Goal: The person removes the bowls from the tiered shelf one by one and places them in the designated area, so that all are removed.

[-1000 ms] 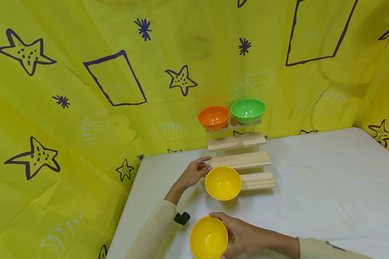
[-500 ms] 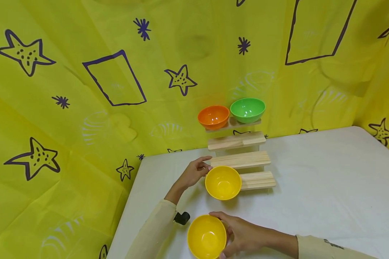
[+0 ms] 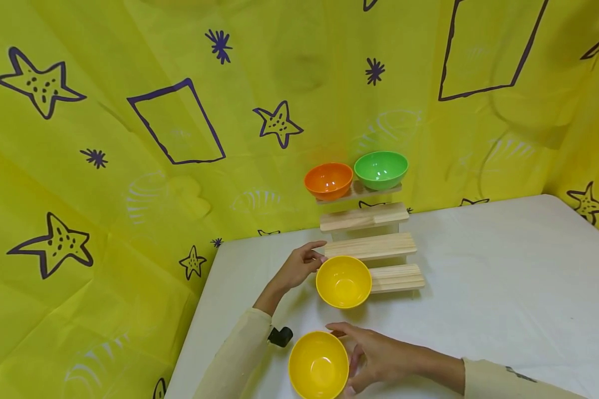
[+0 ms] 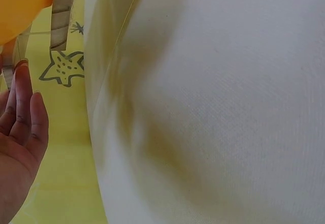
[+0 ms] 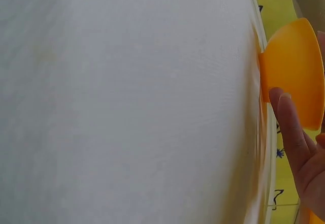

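Observation:
A yellow bowl (image 3: pixel 343 282) sits at the left end of the lowest step of a small tiered wooden rack (image 3: pixel 374 246). My left hand (image 3: pixel 299 267) is at the rack's left side, fingers loosely extended, index fingertip by a step's end and thumb near the bowl's rim. In the left wrist view those fingers (image 4: pixel 23 107) reach up below the bowl (image 4: pixel 20 8). A second yellow bowl (image 3: pixel 319 366) stands on the table in front. Beside it my right hand (image 3: pixel 379 354) is spread, index finger off the rim; in the right wrist view, fingertips are by the bowl's base (image 5: pixel 294 74).
An orange bowl (image 3: pixel 329 181) and a green bowl (image 3: pixel 381 170) stand on the rack's top step. A yellow patterned cloth (image 3: pixel 259 72) hangs behind the white-covered table (image 3: pixel 504 288). A black wrist camera (image 3: pixel 280 336) juts from the left sleeve.
The front yellow bowl shifted slightly left, then stayed put. My right hand's fingers have come away from its rim and spread. The left hand has not moved.

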Action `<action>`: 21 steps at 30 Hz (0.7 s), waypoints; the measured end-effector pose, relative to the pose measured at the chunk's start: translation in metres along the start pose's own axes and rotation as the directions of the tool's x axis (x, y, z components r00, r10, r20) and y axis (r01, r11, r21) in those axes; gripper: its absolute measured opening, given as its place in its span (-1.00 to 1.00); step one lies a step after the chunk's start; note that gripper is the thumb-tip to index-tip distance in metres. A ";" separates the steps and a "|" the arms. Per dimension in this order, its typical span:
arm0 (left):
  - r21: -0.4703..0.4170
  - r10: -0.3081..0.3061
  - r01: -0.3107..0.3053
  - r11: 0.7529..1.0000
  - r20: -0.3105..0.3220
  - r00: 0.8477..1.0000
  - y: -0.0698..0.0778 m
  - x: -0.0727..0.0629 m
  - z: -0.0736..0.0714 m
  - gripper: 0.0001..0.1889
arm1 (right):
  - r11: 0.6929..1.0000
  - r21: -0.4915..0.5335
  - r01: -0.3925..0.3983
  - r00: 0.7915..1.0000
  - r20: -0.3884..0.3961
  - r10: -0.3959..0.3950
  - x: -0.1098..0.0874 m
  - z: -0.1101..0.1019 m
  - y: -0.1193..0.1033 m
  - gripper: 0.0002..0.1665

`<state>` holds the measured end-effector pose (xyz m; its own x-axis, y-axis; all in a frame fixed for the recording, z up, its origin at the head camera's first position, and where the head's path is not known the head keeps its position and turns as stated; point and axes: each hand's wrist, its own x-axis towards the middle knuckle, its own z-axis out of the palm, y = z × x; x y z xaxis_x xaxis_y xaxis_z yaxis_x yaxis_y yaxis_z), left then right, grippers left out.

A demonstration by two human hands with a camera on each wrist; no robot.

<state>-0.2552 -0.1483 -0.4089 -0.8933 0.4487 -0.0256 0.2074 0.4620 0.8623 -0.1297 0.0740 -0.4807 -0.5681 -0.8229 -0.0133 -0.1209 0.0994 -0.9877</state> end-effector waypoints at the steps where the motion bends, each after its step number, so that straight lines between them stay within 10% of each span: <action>1: 0.002 0.001 -0.001 1.000 -0.001 1.000 0.000 0.000 0.000 -0.51 | 1.000 -0.004 0.002 1.000 0.000 -0.002 -0.001 -0.001 0.000 0.18; 21: -0.010 -0.021 0.021 1.000 0.003 1.000 0.000 0.001 0.000 -0.50 | 0.997 -0.070 0.044 0.993 0.113 -0.036 -0.044 -0.050 0.005 -0.09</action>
<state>-0.2558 -0.1482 -0.4093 -0.8962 0.4413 -0.0450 0.1846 0.4632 0.8668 -0.1461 0.1389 -0.4775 -0.4679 -0.8838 0.0050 -0.2028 0.1019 -0.9739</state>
